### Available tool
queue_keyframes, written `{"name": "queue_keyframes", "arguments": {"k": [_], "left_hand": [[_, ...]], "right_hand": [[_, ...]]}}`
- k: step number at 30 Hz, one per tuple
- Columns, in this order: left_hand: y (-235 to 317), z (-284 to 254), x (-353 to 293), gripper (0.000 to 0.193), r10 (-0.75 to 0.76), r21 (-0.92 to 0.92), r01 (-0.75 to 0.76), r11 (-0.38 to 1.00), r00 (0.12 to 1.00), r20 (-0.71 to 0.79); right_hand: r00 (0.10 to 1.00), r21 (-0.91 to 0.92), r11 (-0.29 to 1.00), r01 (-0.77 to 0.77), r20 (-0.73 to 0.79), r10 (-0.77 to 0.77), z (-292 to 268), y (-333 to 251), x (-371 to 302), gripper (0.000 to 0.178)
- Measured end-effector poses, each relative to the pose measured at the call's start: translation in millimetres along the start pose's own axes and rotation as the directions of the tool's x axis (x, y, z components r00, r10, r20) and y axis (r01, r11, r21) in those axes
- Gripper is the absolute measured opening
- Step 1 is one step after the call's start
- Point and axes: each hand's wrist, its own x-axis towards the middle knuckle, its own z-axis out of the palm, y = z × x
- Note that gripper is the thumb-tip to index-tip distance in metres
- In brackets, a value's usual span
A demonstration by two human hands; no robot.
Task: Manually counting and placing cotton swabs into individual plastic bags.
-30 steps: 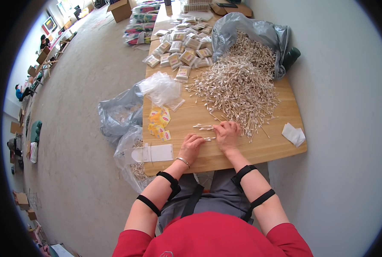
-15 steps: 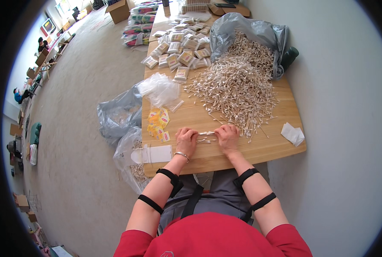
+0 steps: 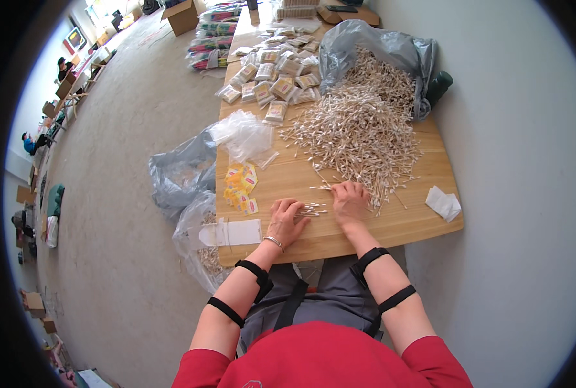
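On the near side of the big heap of cotton swabs [image 3: 362,129], which spreads over the wooden table [image 3: 391,227], we have both hands at work. Our left hand [image 3: 287,220], nearer than the heap and a little to its left, is half curled, with a small bunch of swabs [image 3: 314,210] lying at its fingers; we cannot tell whether it grips them. Our right hand [image 3: 351,202], at the heap's near edge, has its fingertips drawn together on a swab or two [image 3: 321,187] poking out to the left. Further left of the heap lies a flat white holder [image 3: 243,231], and beyond it are scattered yellow cards [image 3: 237,184]. A crumpled white tissue [image 3: 443,203] sits to the right of the heap's near end. Left of the heap's middle we have clear plastic bags [image 3: 241,136]. Filled packets [image 3: 283,88] crowd the table to the left of the heap's far part. A grey plastic bag [image 3: 388,39] is open around the heap's far end, with a dark green bottle [image 3: 439,87] just to its right.
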Motion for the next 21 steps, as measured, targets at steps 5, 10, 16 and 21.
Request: {"name": "queue_keyframes", "arguments": {"k": [5, 10, 16, 21], "left_hand": [[1, 1, -4, 0.064, -0.112, -0.053, 0.106, 0.993, 0.983, -0.147], [-1, 2, -4, 0.077, -0.139, 0.001, 0.140, 0.990, 0.987, -0.080], [-7, 5, -7, 0.070, -0.144, -0.080, 0.143, 0.987, 0.989, -0.013], [-9, 5, -5, 0.064, -0.112, -0.149, 0.114, 0.982, 0.993, 0.026]], "right_hand": [[0.966, 0.241, 0.964, 0.113, 0.202, -0.163, 6, -46, 3, 0.011], [0.975, 0.394, 0.919, -0.006, 0.205, -0.081, 15, -41, -6, 0.027], [0.994, 0.526, 0.847, -0.074, -0.028, 0.104, 14, -44, -17, 0.038], [0.985, 0.810, 0.559, -0.174, 0.138, 0.106, 24, -63, -21, 0.043]]}}
